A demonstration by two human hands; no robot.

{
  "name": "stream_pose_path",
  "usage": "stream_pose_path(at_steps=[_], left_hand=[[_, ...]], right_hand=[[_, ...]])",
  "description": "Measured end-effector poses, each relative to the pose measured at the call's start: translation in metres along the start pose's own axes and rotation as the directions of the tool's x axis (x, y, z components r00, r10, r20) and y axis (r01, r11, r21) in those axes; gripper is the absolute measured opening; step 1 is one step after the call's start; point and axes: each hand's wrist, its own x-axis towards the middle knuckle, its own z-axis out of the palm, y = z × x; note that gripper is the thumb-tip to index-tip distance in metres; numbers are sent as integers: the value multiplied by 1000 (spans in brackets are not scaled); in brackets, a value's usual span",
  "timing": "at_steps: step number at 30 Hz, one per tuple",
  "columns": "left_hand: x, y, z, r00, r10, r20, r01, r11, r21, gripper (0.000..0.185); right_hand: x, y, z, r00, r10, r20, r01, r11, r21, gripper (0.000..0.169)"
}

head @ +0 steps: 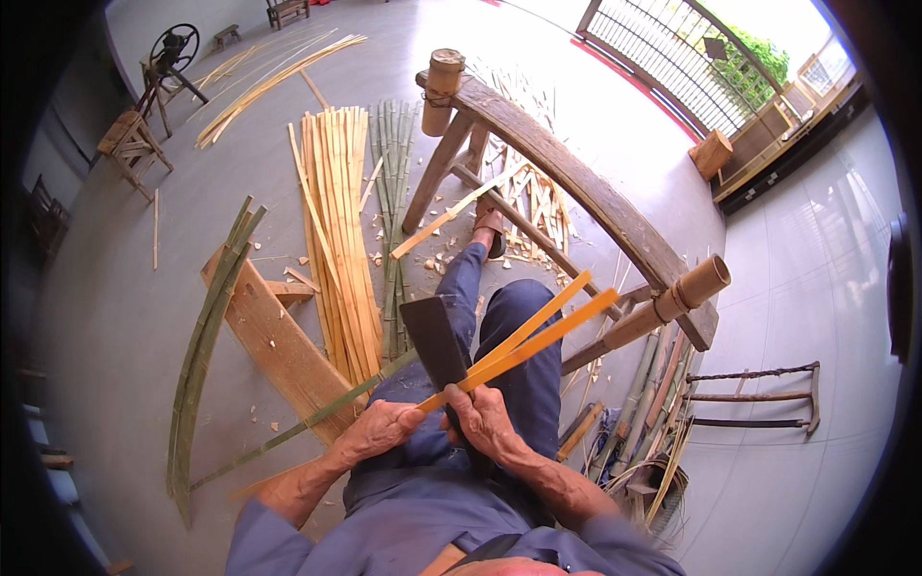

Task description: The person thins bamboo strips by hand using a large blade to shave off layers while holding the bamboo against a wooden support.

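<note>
A bamboo strip [392,369] passes through my left hand [382,430], whose fingers are closed on it above my lap. My right hand [481,421] grips a dark, broad-bladed knife [434,338], with the thumb on the strip where it meets the blade. Beyond the blade the strip parts into two pale orange lengths [547,335] that point to the upper right. The strip's green side shows at the lower left, and its tail runs down past my left forearm. The knife's handle is mostly hidden by my right hand.
A wooden bench [281,338] bears green bamboo strips [209,353] at left. Split pale strips [338,237] and green ones [394,216] lie ahead on the floor. A tall wooden trestle [576,173] stands at right, near bamboo poles [641,396] and a frame saw [753,396].
</note>
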Motion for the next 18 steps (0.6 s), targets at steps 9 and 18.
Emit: stream_pose_path(at_steps=[9, 18], left_hand=[[13, 31, 11, 999, 11, -42, -11, 1000, -11, 67], [6, 8, 14, 996, 37, -80, -28, 994, 103, 60]], right_hand=[[-2, 14, 7, 998, 0, 65, 5, 998, -65, 42], [-5, 15, 11, 998, 65, 22, -65, 998, 13, 30]])
